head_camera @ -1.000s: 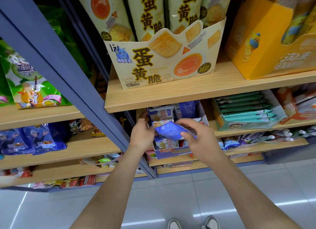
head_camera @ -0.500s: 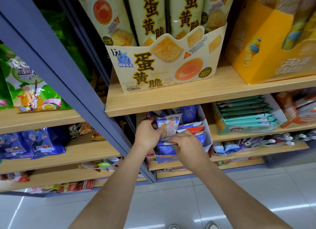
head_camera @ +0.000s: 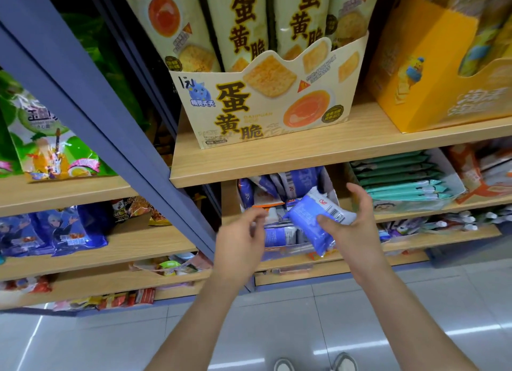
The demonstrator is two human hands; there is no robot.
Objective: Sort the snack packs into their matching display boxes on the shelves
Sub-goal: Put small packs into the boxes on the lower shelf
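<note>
Head view: right hand (head_camera: 356, 233) pinches the blue pack (head_camera: 310, 218) under its thumb, other fingers spread, just in front of the blue display box (head_camera: 279, 236). Left hand (head_camera: 241, 239) is blurred at the box front; can't tell its grip. I reckon the pack needs turning upright to slot in.

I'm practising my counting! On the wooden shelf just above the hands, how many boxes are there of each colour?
Cream box: 1
Yellow box: 1
Total: 2
</note>
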